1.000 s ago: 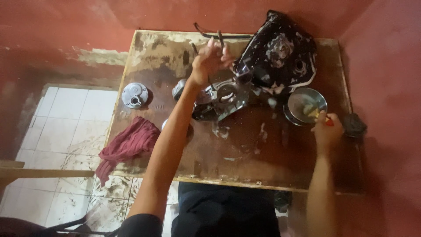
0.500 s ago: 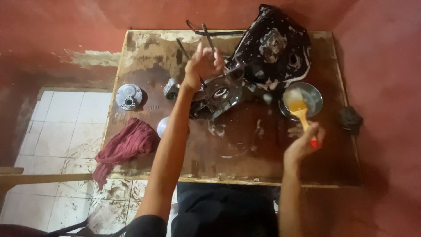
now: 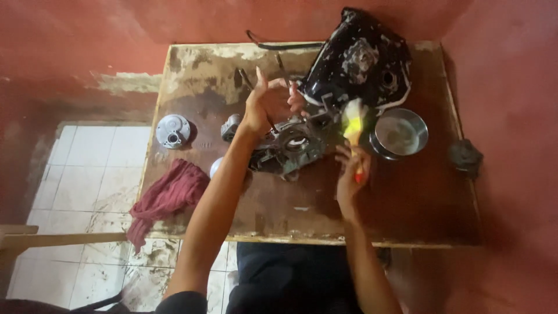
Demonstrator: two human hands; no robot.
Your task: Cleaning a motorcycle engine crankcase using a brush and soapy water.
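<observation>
Both hands work: left hand (image 3: 270, 104) grips engine casing (image 3: 290, 145), right hand (image 3: 350, 177) holds brush (image 3: 353, 125) beside it.

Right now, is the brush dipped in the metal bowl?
No, the right hand holds the brush up beside the metal bowl, not in it.

Worn, rough wooden table (image 3: 407, 227), glossy black tank (image 3: 360, 64), shiny metal bowl (image 3: 400, 132), dull grey metal casing (image 3: 290, 145), soft red cloth (image 3: 168, 197)

Grey metal engine casing (image 3: 290, 145) lies at desk centre; yellow-bristled brush (image 3: 353, 125) stands upright at its 3 o'clock.
</observation>
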